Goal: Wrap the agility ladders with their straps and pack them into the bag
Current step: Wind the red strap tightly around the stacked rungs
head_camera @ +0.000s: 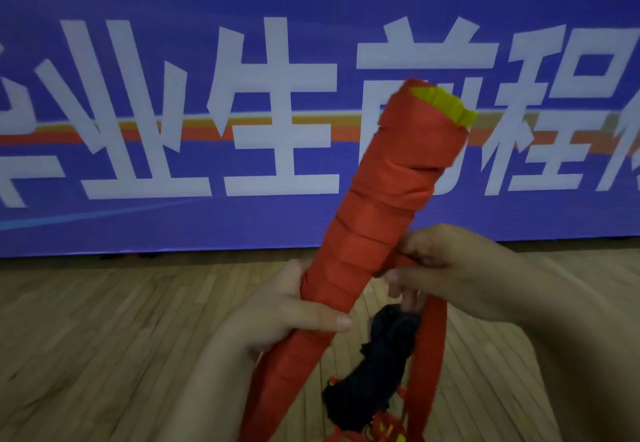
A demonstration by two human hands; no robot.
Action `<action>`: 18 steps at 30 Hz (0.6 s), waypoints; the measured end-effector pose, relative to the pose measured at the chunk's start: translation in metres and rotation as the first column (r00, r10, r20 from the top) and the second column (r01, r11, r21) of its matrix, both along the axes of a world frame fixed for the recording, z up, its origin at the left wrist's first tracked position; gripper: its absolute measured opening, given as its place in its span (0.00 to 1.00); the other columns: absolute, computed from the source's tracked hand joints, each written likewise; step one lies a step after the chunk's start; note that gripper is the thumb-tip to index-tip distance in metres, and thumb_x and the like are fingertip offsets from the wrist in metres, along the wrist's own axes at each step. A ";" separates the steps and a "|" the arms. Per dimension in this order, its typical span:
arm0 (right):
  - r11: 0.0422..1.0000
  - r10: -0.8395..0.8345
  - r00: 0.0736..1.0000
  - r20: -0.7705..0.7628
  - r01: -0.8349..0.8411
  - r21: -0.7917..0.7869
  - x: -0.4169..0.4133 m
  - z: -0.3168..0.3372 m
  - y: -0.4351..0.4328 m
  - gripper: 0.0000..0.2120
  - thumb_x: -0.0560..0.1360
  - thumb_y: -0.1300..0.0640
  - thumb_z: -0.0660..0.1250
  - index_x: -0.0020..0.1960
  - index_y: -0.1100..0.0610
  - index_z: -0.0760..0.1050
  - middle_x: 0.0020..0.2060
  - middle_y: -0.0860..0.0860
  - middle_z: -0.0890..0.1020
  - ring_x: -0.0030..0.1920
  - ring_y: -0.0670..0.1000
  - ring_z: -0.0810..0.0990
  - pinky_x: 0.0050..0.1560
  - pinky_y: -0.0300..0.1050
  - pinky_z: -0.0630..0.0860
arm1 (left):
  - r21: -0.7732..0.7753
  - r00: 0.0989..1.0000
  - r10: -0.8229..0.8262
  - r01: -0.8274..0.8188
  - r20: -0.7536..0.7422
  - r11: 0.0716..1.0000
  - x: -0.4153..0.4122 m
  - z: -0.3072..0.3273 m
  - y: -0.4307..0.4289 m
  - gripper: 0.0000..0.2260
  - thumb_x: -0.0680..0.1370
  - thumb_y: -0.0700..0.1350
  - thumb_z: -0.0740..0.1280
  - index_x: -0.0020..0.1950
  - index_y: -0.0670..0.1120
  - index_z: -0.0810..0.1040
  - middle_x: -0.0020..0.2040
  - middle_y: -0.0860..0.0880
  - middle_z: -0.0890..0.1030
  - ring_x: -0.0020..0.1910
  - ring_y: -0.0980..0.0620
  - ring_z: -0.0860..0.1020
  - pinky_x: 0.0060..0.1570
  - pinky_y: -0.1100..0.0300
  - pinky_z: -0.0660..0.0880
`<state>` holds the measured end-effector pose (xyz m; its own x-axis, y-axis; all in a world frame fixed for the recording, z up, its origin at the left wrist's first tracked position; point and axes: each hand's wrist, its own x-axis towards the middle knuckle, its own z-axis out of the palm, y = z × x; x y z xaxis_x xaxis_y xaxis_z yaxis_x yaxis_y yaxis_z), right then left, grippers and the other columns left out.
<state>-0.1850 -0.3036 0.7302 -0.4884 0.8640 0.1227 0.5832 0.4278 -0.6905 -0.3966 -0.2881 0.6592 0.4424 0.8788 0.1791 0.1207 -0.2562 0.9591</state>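
Wrapped agility ladder bundle [381, 192] tilted upward over wooden floor [104, 337], clamped low in curled left hand [277, 317] for steadiness. Red strap [431, 344] pinched by right hand [446, 268] beside bundle, presumably for tension. Dark bag-like fabric [381, 365] below.

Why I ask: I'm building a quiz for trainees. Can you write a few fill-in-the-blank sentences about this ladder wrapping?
1. The left hand grips the ladder bundle, wound in a ____ strap.
2. At the bundle's top end, ____ rungs show.
3. The right hand pinches the strap, whose loose length hangs ____.
4. The banner behind is ____ with white characters.
Missing words: red; yellow; down; blue.
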 end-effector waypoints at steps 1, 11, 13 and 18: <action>1.000 -0.016 1.000 -0.010 0.016 0.008 0.000 -0.001 -0.002 0.09 0.79 0.60 0.62 0.45 0.50 0.78 0.37 0.48 0.84 0.35 0.47 0.84 0.43 0.48 0.81 | 0.009 1.000 0.024 -0.024 -0.007 1.000 0.002 0.004 -0.002 0.13 0.67 0.35 0.74 0.45 0.49 0.77 0.32 0.58 0.80 0.32 0.61 0.78 0.33 0.67 0.73; 0.990 -0.050 0.460 -0.887 0.143 0.018 -0.056 -0.039 -0.008 0.11 0.62 0.60 0.75 0.42 0.55 0.78 0.33 0.46 0.84 0.33 0.41 0.82 0.34 0.33 0.76 | 0.487 0.815 0.574 -0.472 -0.076 0.735 0.037 0.018 -0.028 0.19 0.61 0.56 0.74 0.49 0.58 0.73 0.40 0.55 0.81 0.38 0.58 0.80 0.38 0.54 0.78; 0.993 0.003 0.480 -0.877 0.103 0.059 -0.052 -0.035 -0.008 0.12 0.60 0.58 0.77 0.42 0.53 0.80 0.34 0.46 0.85 0.35 0.43 0.83 0.35 0.34 0.77 | 0.228 0.983 0.182 -0.182 0.018 0.956 0.020 0.016 -0.013 0.22 0.60 0.53 0.76 0.53 0.58 0.77 0.45 0.51 0.84 0.43 0.52 0.83 0.44 0.51 0.80; 0.993 0.080 0.712 -0.698 0.000 0.115 -0.044 -0.016 -0.015 0.15 0.61 0.52 0.77 0.47 0.48 0.81 0.40 0.49 0.86 0.41 0.48 0.85 0.40 0.40 0.79 | -0.059 0.888 -0.419 0.436 0.192 0.898 0.010 0.004 0.000 0.21 0.62 0.53 0.78 0.51 0.46 0.80 0.41 0.44 0.82 0.39 0.47 0.80 0.41 0.56 0.77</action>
<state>-0.2286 -0.3182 0.7144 -0.2611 0.8090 0.5266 -0.0700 0.5282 -0.8462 -0.3869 -0.2884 0.6635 0.7495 0.6283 0.2084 -0.1462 -0.1499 0.9778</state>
